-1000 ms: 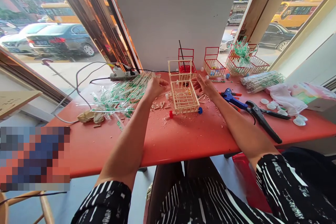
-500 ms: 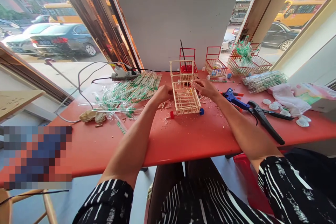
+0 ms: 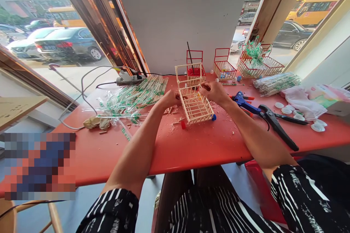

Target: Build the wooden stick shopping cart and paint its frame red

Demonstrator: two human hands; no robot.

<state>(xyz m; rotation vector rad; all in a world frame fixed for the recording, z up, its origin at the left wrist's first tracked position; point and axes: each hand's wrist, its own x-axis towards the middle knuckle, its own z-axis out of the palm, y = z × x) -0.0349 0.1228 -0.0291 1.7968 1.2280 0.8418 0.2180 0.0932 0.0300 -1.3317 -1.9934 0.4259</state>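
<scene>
A small cart made of pale wooden sticks (image 3: 197, 108) stands on the red table between my hands, with a tall handle frame at its far end. A red cap wheel (image 3: 183, 124) and a blue cap wheel (image 3: 213, 117) sit at its near corners. My left hand (image 3: 172, 99) grips the cart's left side near the back, its fingertips partly behind the sticks. On the opposite side, my right hand (image 3: 212, 91) pinches the upper right edge by the handle. Wood crumbs and stick bits lie around the cart.
Wrapped chopsticks (image 3: 136, 94) spread at left beside a power strip (image 3: 129, 79). Right of me lie a blue glue gun (image 3: 246, 103), black-handled cutters (image 3: 277, 127) and white caps (image 3: 287, 109). Red-trimmed stick carts (image 3: 224, 69) line the wall; a chopstick bundle (image 3: 277, 81) lies at right.
The cart has turned slightly on the table, its near end swinging toward the right and a little closer to me. Both hands stay on its sides.
</scene>
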